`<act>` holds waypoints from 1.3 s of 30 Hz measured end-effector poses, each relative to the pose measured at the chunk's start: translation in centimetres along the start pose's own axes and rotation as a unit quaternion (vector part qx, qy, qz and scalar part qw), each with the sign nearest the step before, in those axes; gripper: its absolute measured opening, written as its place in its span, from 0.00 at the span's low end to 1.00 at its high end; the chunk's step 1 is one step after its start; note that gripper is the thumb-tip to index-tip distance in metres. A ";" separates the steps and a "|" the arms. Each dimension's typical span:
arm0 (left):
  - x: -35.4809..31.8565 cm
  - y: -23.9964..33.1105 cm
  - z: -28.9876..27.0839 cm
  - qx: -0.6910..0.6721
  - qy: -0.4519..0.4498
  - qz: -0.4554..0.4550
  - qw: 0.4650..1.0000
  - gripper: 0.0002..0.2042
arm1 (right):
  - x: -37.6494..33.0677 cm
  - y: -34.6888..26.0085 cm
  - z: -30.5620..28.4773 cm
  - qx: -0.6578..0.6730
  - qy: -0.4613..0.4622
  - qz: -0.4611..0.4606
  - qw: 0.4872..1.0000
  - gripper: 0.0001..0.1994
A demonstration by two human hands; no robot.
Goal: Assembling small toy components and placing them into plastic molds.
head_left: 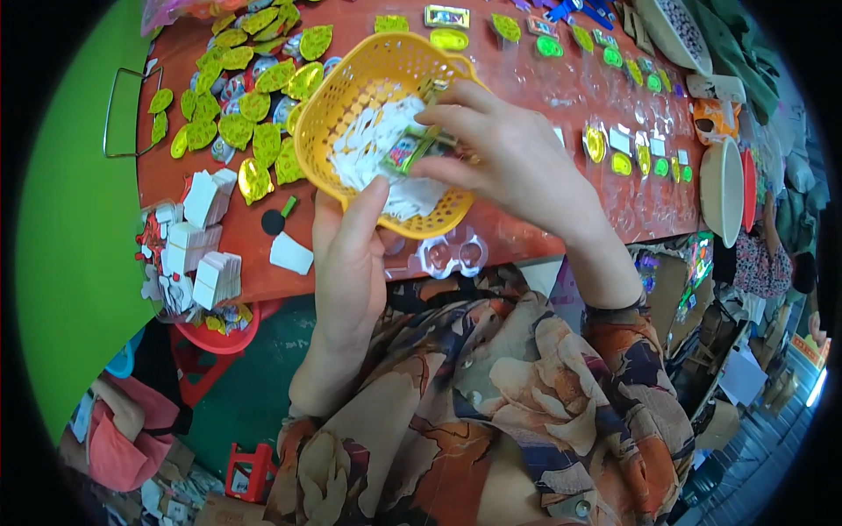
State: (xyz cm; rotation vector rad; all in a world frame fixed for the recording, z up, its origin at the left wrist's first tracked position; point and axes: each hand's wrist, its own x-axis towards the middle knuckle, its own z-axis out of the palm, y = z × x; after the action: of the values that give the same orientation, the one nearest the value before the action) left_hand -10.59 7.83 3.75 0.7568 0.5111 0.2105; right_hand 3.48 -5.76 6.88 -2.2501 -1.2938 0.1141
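From here I see the left hand [346, 250] pinching the near rim of a yellow basket [338, 92], thumb on top. The right hand [517, 149] reaches over it, thumb and fingers curved around a small shiny packet [405, 152] above white strips [373, 131]; whether they grip it, I can't tell. White cards [217, 279] sit left of the left hand, yellow leaf-shaped pieces [254, 106] beyond it.

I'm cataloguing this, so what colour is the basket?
The basket is yellow-orange, clearest in the head view.
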 end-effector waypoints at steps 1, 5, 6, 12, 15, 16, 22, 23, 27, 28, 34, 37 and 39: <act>0.0 0.0 0.3 0.003 -0.011 0.002 1.000 0.22 | -0.3 -0.4 0.3 -0.050 -0.034 0.005 0.998 0.18; -0.4 -0.4 0.8 0.004 -0.006 -0.007 1.000 0.21 | -1.4 -1.1 1.4 -0.061 -0.041 0.007 0.997 0.15; -0.5 -0.4 0.7 0.007 -0.006 -0.008 1.000 0.21 | -1.5 -1.3 1.7 -0.059 -0.040 0.008 0.997 0.15; -1.2 -0.1 -0.4 0.008 0.015 -0.010 1.000 0.22 | -2.7 -1.8 3.9 -0.014 0.147 -0.078 0.986 0.09; -1.4 0.4 -2.0 0.010 0.050 0.007 0.999 0.23 | -3.7 -2.5 4.6 0.126 0.245 -0.064 0.959 0.11; -1.6 0.7 -2.3 0.015 0.063 0.012 0.998 0.23 | -3.9 -2.3 4.0 0.127 0.266 -0.041 0.955 0.10; -2.7 3.9 -5.0 0.016 0.107 0.075 0.991 0.24 | -6.5 4.4 1.6 0.245 0.229 0.207 0.919 0.07; -2.8 4.3 -5.0 0.018 0.106 0.089 0.990 0.24 | -6.9 4.8 1.5 0.217 0.187 0.195 0.938 0.08; -2.6 5.5 -6.3 0.030 0.102 0.107 0.989 0.24 | -7.3 4.6 4.1 0.098 0.146 0.049 0.983 0.08; -2.7 5.6 -6.2 0.031 0.105 0.108 0.988 0.24 | -7.1 4.5 4.3 0.101 0.144 0.048 0.983 0.08; -3.3 5.6 -5.3 0.025 0.085 0.111 0.990 0.24 | -5.3 4.3 4.9 -0.119 0.107 -0.002 0.987 0.15; -3.5 4.6 -4.5 0.011 0.082 0.088 0.993 0.23 | -5.8 5.5 4.5 -0.195 0.098 -0.027 0.976 0.18; -3.5 3.9 -5.1 0.028 0.081 0.067 0.994 0.23 | -6.2 5.2 3.9 -0.173 0.105 -0.007 0.979 0.19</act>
State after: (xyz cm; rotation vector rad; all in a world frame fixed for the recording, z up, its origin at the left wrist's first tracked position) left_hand -16.19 12.39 4.65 0.8346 0.6220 0.3860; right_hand 2.96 -11.30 -0.21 -2.4578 -1.2941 -0.3722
